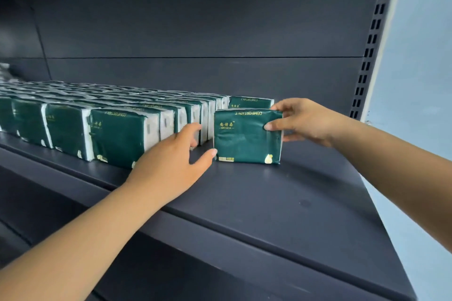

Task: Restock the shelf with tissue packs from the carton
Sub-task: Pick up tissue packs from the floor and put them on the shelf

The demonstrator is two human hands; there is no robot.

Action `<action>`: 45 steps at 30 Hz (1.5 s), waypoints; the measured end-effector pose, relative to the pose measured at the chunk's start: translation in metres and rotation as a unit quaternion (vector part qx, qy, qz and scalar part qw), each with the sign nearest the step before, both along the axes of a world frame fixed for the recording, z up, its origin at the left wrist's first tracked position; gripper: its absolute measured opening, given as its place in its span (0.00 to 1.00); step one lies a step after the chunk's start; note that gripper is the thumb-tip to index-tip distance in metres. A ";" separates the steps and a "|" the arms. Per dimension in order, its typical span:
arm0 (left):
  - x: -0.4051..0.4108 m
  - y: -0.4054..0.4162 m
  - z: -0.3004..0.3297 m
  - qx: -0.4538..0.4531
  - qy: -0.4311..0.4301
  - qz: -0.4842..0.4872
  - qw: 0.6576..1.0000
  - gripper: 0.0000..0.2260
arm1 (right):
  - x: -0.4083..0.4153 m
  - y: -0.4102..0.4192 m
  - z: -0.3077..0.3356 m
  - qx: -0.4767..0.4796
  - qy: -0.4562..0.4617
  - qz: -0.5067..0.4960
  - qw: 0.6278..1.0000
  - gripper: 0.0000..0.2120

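Right hand (pixel 303 121) pinching the right edge of an upright green tissue pack (pixel 247 137) on the dark shelf (pixel 281 203), left hand (pixel 171 161) open, thumb touching its lower left corner, rows of shelved tissue packs (pixel 117 134) just left, another pack (pixel 250 102) behind

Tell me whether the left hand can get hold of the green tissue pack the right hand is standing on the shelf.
Probably yes. The left hand is open right beside the green tissue pack, thumb nearly at its lower left corner, nothing between them. The right hand pinches only the right edge, leaving the left side free.
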State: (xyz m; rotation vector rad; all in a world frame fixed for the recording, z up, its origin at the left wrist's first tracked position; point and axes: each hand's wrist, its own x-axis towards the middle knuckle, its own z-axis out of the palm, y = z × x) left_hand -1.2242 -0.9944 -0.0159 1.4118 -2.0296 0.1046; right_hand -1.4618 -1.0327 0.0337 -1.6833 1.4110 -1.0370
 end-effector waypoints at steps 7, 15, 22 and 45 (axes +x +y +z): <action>0.023 0.013 -0.004 0.011 -0.102 -0.120 0.987 0.27 | -0.010 -0.050 0.005 -0.037 0.192 -0.161 0.967 0.15; 0.030 0.012 -0.013 -0.006 -0.029 -0.129 0.991 0.33 | 0.020 -0.077 0.007 -0.072 0.332 -0.258 0.904 0.11; 0.029 0.016 -0.012 -0.021 -0.041 -0.131 0.990 0.18 | 0.038 -0.081 0.002 -0.043 0.280 -0.320 0.904 0.18; 0.074 0.103 -0.002 -0.004 -0.056 -0.119 0.991 0.09 | 0.123 0.137 -0.028 -0.094 0.350 -0.288 0.886 0.21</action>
